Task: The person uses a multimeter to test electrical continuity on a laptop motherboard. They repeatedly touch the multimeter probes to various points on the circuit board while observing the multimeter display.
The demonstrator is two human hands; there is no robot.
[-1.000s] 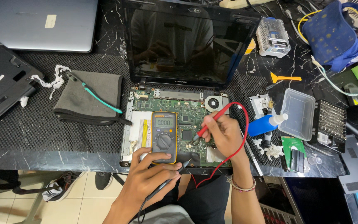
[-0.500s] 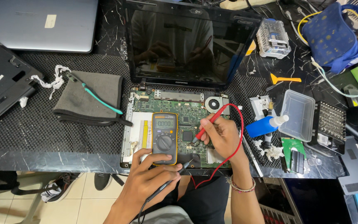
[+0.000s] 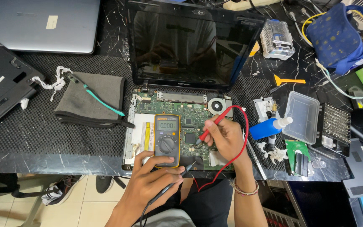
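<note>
Nearest the camera, the left hand [image 3: 154, 178] pinches the black probe [image 3: 177, 180] like a pen between thumb and fingers, its tip resting at the front edge of the exposed laptop motherboard [image 3: 190, 122], while the same hand's fingertips touch the lower end of the yellow multimeter [image 3: 167, 134] lying on the board. Just beyond, the right hand [image 3: 223, 136] is closed around the red probe [image 3: 211, 126], tip angled down onto the board beside a square black chip [image 3: 190, 138]; the red lead [image 3: 242, 143] loops out around the wrist and back under the table edge. The meter sits loose on the bare board, so a nudge from the left hand could shift it and drag a lead. The greater risk, as I judge it, is a probe tip skating off its point and bridging neighbouring pins, since both tips are held at a slant on closely packed parts. Left of the laptop lies a folded grey cloth [image 3: 91, 98] with a teal toothbrush [image 3: 99, 98] on it; to the right stand a blue spray bottle [image 3: 267, 127] and a clear plastic tray [image 3: 302, 117]. Farther back the open dark laptop screen [image 3: 190, 44] rises behind the board.
</note>
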